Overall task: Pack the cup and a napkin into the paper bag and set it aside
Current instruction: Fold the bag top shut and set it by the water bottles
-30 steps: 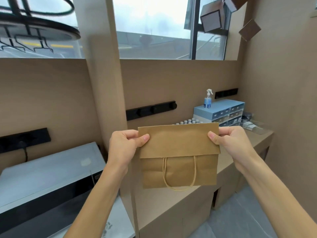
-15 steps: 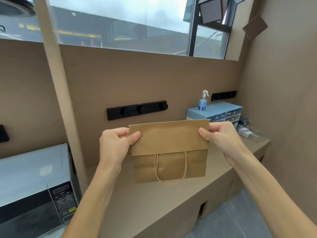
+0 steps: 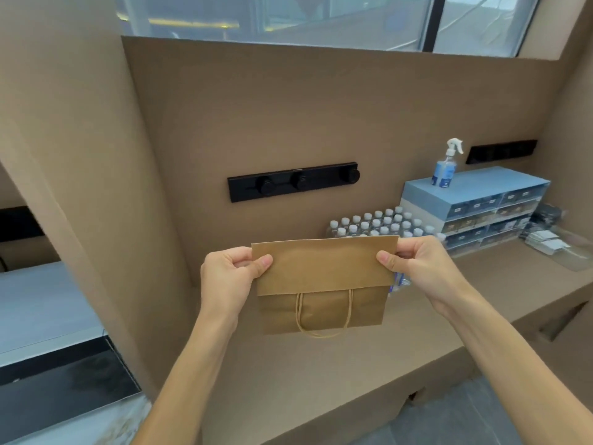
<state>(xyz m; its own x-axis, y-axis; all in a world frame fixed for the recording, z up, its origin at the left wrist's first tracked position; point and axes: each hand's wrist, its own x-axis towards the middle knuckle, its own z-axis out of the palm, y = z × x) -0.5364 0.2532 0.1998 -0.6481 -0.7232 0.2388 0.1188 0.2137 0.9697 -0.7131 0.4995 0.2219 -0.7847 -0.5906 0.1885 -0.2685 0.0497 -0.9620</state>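
Note:
A flat, folded brown paper bag (image 3: 324,284) hangs in the air above the brown counter (image 3: 321,374), its folded flap on top and its twine handles dangling below. My left hand (image 3: 229,277) pinches the bag's upper left corner. My right hand (image 3: 417,268) pinches the upper right corner. No cup and no napkin are in view.
A pack of several white-capped water bottles (image 3: 375,223) stands behind the bag. A blue drawer unit (image 3: 475,203) with a spray bottle (image 3: 446,165) on top sits at the back right. A grey microwave (image 3: 41,319) is at the left, past a brown pillar (image 3: 80,187).
The view has swung to the right and down: the microwave slid towards the left edge and the water bottles came into sight. Both hands keep the same grip on the bag.

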